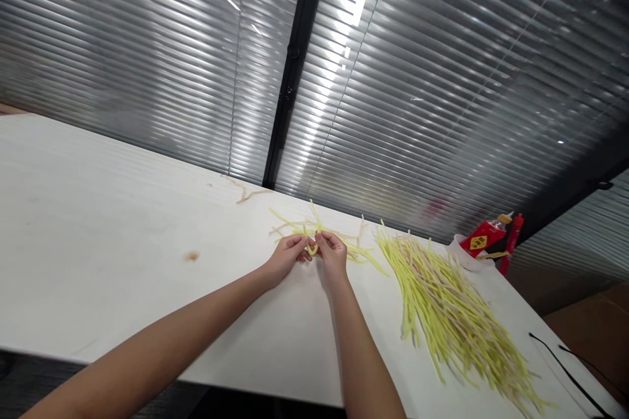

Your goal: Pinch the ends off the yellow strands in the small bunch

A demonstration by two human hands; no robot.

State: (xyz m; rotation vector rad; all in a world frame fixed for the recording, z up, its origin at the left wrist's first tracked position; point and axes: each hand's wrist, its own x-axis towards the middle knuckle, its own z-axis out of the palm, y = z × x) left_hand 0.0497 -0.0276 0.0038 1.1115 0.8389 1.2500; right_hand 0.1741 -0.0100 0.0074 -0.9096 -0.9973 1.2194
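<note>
My left hand (289,258) and my right hand (333,254) meet over the white table, fingertips almost touching. Between them a yellow-green fuzzy strip (313,250) is bent into a small curve, pinched by the fingers of both hands. Just behind the hands lie several loose yellow-green strips (366,254), with a few beige ones among them. To the right spreads a large pile of yellow-green and beige strips (442,301).
A white container (466,255) holding a red packet and a bottle stands at the table's (122,242) back right. Black thin cables or glasses arms (565,366) lie near the right edge. Beige strips (243,195) rest by the blinds (196,65). A brown stain (192,256) marks the left.
</note>
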